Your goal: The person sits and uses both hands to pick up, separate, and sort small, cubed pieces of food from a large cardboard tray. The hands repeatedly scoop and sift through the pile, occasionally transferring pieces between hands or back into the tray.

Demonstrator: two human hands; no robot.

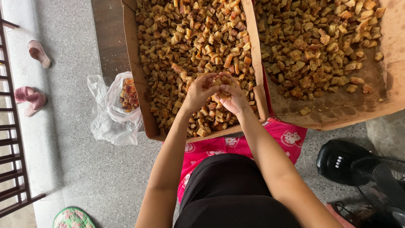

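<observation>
Brown candied fruit chunk [222,81] pinched between left hand [198,93] and right hand [234,99], both closed on it, above shallow cardboard tray of golden-brown chunks [134,63]. Best kept low over tray, fingertip grip only, so dropped bits land inside.

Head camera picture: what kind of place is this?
Probably a home floor or porch used for sorting food. Wide brown cardboard trays of brown diced pieces sit on speckled grey stone flooring, with pink slippers and a black electric fan nearby.
</observation>
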